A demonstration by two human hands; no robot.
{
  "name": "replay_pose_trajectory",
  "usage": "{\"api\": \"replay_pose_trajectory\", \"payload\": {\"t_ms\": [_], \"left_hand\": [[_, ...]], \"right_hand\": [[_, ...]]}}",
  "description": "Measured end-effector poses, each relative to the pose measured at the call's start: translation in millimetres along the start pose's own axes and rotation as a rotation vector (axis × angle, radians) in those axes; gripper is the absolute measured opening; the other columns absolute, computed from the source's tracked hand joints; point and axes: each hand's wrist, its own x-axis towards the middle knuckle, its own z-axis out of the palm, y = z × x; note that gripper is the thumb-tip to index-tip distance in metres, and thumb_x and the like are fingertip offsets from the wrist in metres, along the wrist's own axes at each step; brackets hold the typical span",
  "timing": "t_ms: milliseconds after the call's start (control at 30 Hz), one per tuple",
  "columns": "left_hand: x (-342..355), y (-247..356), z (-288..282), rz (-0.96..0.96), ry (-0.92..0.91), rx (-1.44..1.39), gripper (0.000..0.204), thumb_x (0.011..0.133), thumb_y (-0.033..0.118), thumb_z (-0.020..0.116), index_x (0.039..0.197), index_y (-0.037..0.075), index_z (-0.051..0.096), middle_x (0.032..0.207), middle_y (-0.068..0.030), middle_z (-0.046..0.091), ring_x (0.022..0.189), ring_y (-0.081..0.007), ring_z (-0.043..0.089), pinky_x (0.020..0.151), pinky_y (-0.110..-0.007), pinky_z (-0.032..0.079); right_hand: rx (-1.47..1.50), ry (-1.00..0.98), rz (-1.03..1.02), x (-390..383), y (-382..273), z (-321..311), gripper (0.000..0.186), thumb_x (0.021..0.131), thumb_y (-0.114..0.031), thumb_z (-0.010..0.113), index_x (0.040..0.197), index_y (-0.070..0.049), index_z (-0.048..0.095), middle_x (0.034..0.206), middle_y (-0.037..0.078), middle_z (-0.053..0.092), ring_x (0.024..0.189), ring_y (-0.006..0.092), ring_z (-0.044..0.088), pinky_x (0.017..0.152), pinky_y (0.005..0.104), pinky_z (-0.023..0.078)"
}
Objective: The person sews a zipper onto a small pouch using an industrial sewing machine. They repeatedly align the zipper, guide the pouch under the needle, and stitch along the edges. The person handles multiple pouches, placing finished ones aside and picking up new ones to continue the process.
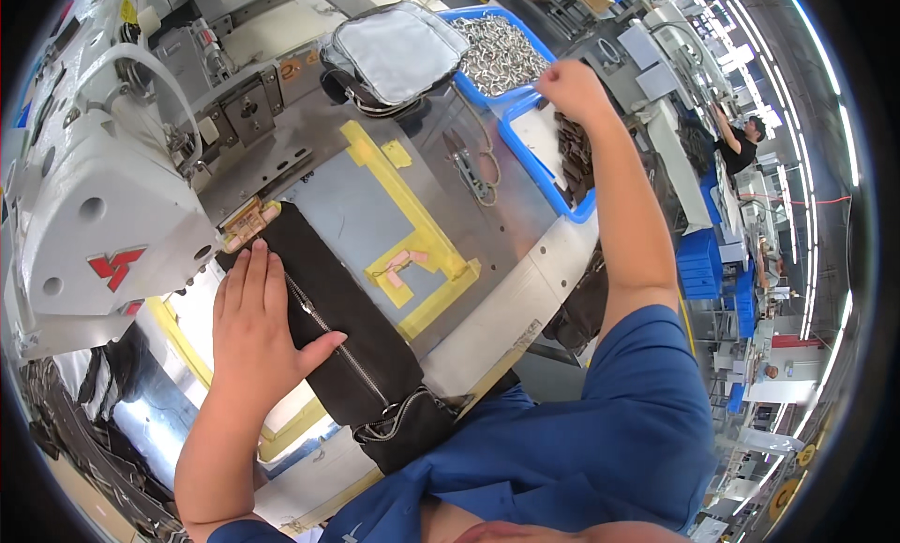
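Note:
My left hand [251, 327] lies flat on a black fabric piece [375, 351] with a metal zipper [352, 356], its fingers stretched out and the thumb spread across the zipper. The piece's far end lies beside the head of a sewing machine [108, 243], by a yellow-taped guide block [249, 223]. Its near end bends down over the table edge against my body. My right hand [574, 89] is stretched out above two blue trays, its fingers curled together. One tray [546, 51] holds metal hardware pieces; the other [530, 159] holds dark brown pieces. Whatever those fingers hold is hidden.
Silver-lined black pieces [398, 51] are stacked at the back of the table. Snips [461, 163] lie on the metal top, near a grey plate [361, 210] edged with yellow tape. Dark fabric [98, 431] is piled at left. Another person [742, 145] works far right.

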Motion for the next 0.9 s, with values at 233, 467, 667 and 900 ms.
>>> {"api": "replay_pose_trajectory", "payload": {"t_ms": [233,467,667,900], "left_hand": [[-3.1,-3.5,-4.7,-0.003,0.021,-0.025,0.112,0.072,0.058,0.088,0.149,-0.012,0.048,0.158,-0.0318,0.047,0.145,-0.0482,0.047,0.121,-0.055,0.038],[-7.5,-8.2,-1.6,0.051,0.079,0.032,0.1,0.08,0.066,0.079,0.141,-0.01,0.057,0.15,-0.0285,0.056,0.141,-0.0411,0.053,0.119,-0.05,0.042],[-10.3,-6.6,0.7,0.145,0.145,0.025,0.078,0.081,0.058,0.08,0.124,-0.007,0.069,0.133,-0.0229,0.068,0.131,-0.0365,0.061,0.116,-0.048,0.045],[-9.3,-5.2,1.1,0.209,0.155,-0.046,0.064,0.079,0.051,0.082,0.111,-0.003,0.072,0.125,-0.0207,0.07,0.125,-0.0357,0.063,0.112,-0.048,0.048]], "right_hand": [[0.11,0.174,0.076,-6.8,59.3,67.7,0.037,0.076,-0.03,0.085,0.103,-0.005,0.08,0.099,0.015,0.08,0.098,0.0306,0.077,0.09,0.0415,0.058],[-0.1,0.215,0.105,-11.8,36.9,43.7,0.042,0.078,-0.031,0.083,0.109,-0.004,0.078,0.102,0.015,0.079,0.1,0.0286,0.076,0.091,0.0403,0.058],[0.459,-0.035,-0.661,-97.4,-169.7,16.8,0.038,0.077,-0.006,0.083,0.112,-0.001,0.069,0.112,0.009,0.072,0.101,0.0205,0.07,0.089,0.0367,0.056],[0.448,-0.262,-1.217,-120.7,-286.0,81.0,0.036,0.077,-0.02,0.082,0.109,-0.006,0.073,0.11,0.01,0.07,0.107,0.0341,0.067,0.094,0.0459,0.056]]}}
